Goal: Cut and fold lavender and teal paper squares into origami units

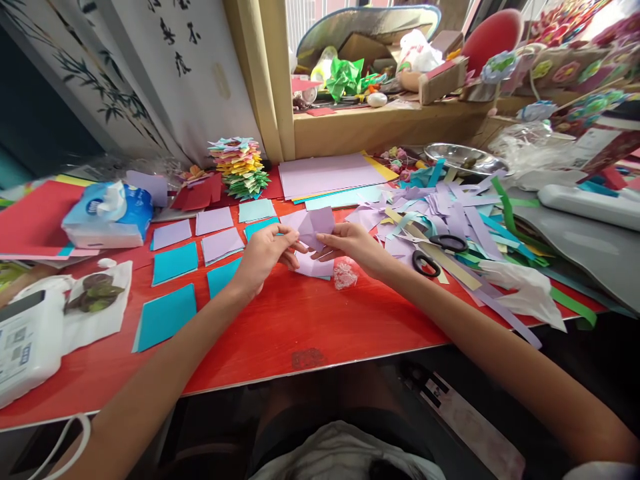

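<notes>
Between my two hands is a creased piece of lilac paper [320,221], raised just above the red table. My left hand [267,257] pinches its left edge between thumb and fingers. On the other side, my right hand [353,247] grips the lower right part, thumb on top. Beneath the hands lie more lilac paper squares [315,267], partly covered by my fingers. A small pinkish-white crocheted-looking piece [345,274] rests just below my right hand. Stacks of teal squares [167,317] and lilac squares [215,222] sit in rows left of my left hand.
Black-handled scissors [426,263] lie among a heap of paper strips [450,207] on the right. Behind stand a multicoloured folded-paper stack [239,170] and large lilac sheets [330,175]. At left are a blue tissue pack [109,217] and a white device [30,347]. The red table [300,333] ends near my lap.
</notes>
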`<state>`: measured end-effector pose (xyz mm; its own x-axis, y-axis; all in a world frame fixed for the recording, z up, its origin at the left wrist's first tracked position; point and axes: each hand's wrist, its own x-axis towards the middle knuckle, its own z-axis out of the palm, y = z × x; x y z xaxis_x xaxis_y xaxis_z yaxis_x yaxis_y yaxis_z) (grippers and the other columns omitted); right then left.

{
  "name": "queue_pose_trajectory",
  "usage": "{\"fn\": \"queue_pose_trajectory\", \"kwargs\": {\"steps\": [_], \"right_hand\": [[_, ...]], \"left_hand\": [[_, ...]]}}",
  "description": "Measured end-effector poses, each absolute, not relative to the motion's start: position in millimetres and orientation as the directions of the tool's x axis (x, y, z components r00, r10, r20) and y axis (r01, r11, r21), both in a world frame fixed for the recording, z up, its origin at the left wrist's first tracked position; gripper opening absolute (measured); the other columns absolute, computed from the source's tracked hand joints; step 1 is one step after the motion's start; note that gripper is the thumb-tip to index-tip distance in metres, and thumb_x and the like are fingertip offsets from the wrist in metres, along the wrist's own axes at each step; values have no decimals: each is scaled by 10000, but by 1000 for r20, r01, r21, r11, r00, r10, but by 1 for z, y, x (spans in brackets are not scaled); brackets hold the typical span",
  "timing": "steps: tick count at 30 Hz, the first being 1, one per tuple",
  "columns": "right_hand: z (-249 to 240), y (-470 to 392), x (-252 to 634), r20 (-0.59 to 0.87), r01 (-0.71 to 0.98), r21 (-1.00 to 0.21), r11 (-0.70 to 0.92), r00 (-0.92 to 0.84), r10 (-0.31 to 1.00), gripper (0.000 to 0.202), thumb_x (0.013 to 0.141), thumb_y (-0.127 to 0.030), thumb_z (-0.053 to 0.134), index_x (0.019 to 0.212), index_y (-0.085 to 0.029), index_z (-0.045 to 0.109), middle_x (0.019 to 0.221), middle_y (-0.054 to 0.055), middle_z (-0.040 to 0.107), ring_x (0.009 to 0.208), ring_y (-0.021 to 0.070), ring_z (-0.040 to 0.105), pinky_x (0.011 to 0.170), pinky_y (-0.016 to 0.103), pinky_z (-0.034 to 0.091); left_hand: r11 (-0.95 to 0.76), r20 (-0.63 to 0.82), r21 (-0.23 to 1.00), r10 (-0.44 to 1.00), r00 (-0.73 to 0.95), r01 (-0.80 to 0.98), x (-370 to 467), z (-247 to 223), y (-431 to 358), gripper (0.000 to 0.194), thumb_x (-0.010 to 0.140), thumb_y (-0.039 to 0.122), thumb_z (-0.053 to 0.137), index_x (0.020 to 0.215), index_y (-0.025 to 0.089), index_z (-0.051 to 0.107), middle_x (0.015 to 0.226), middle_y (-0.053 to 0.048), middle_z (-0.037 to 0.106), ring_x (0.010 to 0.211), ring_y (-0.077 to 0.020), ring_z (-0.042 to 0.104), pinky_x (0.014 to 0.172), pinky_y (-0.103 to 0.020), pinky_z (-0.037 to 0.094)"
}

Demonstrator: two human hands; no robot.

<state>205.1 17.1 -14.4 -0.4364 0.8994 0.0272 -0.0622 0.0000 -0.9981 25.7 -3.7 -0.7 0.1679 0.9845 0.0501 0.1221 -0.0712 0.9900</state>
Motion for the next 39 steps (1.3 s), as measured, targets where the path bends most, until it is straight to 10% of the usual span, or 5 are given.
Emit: {"fn": "queue_pose_trajectory", "kwargs": {"steps": [26, 39], "right_hand": [[-14, 16, 206, 60, 4, -998, 69, -425, 903, 197, 773, -286, 574, 642, -139, 557, 583, -13, 560, 556, 104, 575, 599, 266, 506], [-14, 15, 207, 164, -159, -981, 114, -350, 922, 222, 766, -234, 575, 970, -191, 650, 769, 9, 638, 651, 99, 576, 639, 257, 496]], "left_hand": [[-154, 137, 977, 983, 122, 147, 28, -5, -2, 204, 706, 312, 632, 819, 142, 637, 785, -19, 635, 654, -121, 585, 606, -243, 511], [-163, 158, 986, 980, 119, 38, 30, -3, -4, 278, 699, 269, 640, 954, 167, 683, 732, -18, 671, 638, -132, 606, 604, -258, 518]]}}
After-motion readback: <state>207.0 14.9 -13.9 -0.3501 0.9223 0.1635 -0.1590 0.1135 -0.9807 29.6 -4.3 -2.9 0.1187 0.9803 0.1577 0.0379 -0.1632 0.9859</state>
